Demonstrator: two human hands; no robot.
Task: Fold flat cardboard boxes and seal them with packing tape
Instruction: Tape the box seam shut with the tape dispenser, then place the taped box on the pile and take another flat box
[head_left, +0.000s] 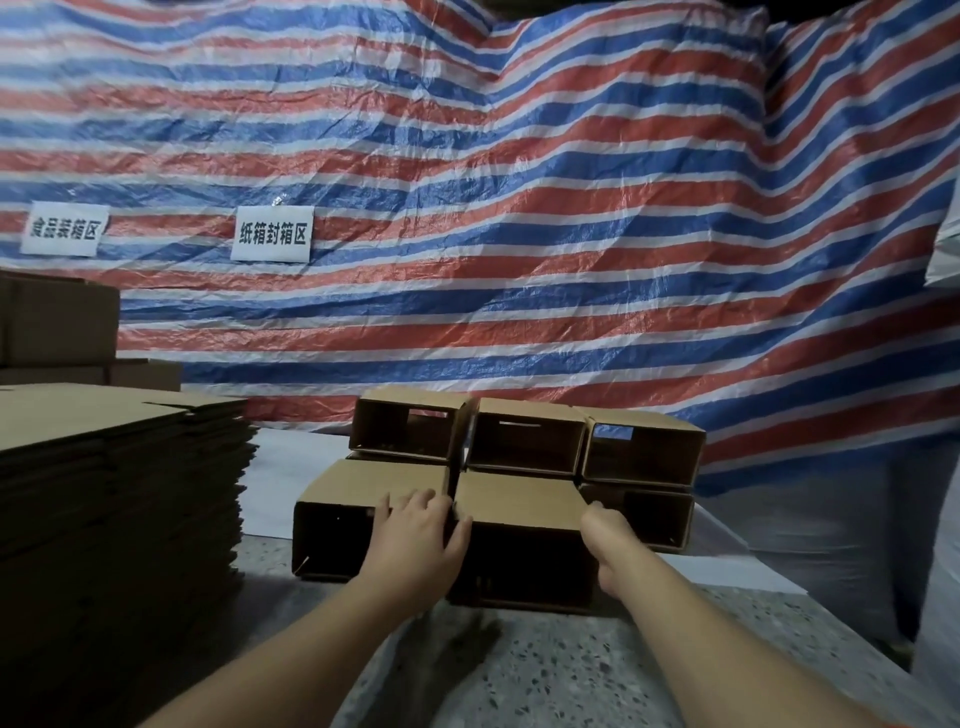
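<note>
Hands on the middle box (519, 525), front row of the stacked group. Left hand (415, 535) grips that box's upper left corner, fingers over the top, thumb down the open face. Right hand (605, 545) is at the box's right edge, fingers curled around the side as far as I can see; fingertips hidden.

Risk, as a judgement: the box is open-ended and soft, so an uneven squeeze or push could skew it into a diamond. It sits touching the left box (358, 514) and close to the right box (649, 514), so sliding it could drag or nudge those. The upper row (524, 436) rests behind and partly above the middle box; a hard shove could tip that row back toward the tarp (519, 208).

No tape or dispenser visible, so sealing state unknown; cannot tell if any box's far end is taped.

Left of the middle box: a tall stack of flat cardboard (114, 493), well apart. Beyond that stack, more cartons (57, 322). Two paper signs (272, 234) hang on the tarp. Speckled floor (571, 670) below the middle box.
</note>
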